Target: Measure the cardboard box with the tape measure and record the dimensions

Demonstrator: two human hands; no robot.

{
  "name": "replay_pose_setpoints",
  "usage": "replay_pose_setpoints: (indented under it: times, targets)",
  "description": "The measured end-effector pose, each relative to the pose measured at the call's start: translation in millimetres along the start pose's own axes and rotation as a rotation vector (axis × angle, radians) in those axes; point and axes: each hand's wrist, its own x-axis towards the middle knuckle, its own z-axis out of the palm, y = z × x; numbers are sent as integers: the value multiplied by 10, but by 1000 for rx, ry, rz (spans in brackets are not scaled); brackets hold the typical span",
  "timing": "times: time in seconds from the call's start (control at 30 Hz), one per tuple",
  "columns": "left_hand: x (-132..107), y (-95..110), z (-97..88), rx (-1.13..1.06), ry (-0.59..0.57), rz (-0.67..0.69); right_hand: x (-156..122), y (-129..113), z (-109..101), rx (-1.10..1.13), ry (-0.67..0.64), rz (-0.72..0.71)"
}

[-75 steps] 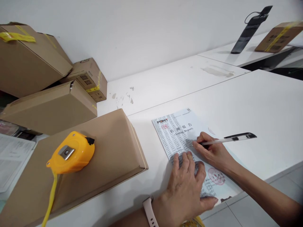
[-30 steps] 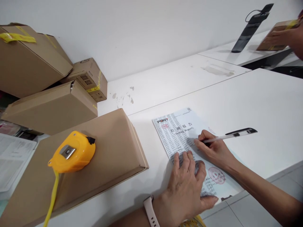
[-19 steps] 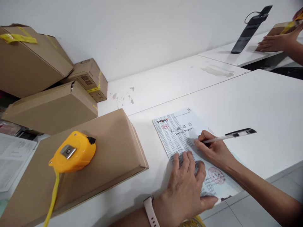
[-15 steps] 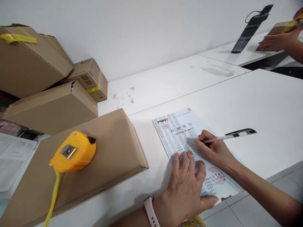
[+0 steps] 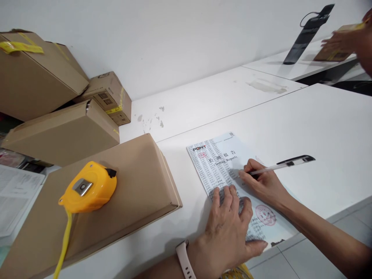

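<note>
A pale blue printed report (image 5: 221,155), marked "Testing Report", lies flat on the white table. My left hand (image 5: 228,228) rests open on its lower left part, fingers spread and a light pink band on the wrist. In my right hand (image 5: 264,182) is a pen (image 5: 286,163) with a clear barrel and black clip, pinched between thumb and fingers. The pen's tip is at the middle of the report's cover, mostly hidden by the fingers. A red round stamp shows beside my right forearm.
Left of the report, a yellow tape measure (image 5: 90,188) sits on a flat cardboard box (image 5: 130,182). More cardboard boxes (image 5: 62,130) are stacked behind. A dark bottle (image 5: 308,35) stands at the far right, near another person's hand (image 5: 345,40) at a small taped box (image 5: 334,55).
My hands, the pen and the report look almost unchanged, with a very slight view shift. The other person's hand has moved up over the small box and is blurred.
</note>
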Motion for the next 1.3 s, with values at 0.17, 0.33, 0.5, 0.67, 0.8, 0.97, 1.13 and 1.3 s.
replay_pose_setpoints:
  times: [0.17, 0.33, 0.5, 0.67, 0.8, 0.97, 1.13, 1.3]
  targets:
    - [6, -10, 19, -9, 2, 0, 0, -14, -4, -1, -9, -4]
    - [15, -17, 12, -17, 1, -3, 3, 2, -13, -2, -8, -12]
    - [1, -7, 6, -12, -6, 3, 12, 8, -14, -17, 12, -21]
    - [4, -10, 3, -9, -4, 4, 15, 5, -12, -26, 4, -16]
    - [8, -15, -1, -10, -15, 3, 9, -2, -15, -22, 11, -5]
    - [0, -6, -2, -29, -35, 1, 10, -9, -14, -26, -2, -15]
    - [4, -9, -8, -29, -38, 3, 3, -28, -15, -21, 6, -17]
    - [5, -22, -36, -40, -35, -3, 11, 39, -28, -30, 90, 18]
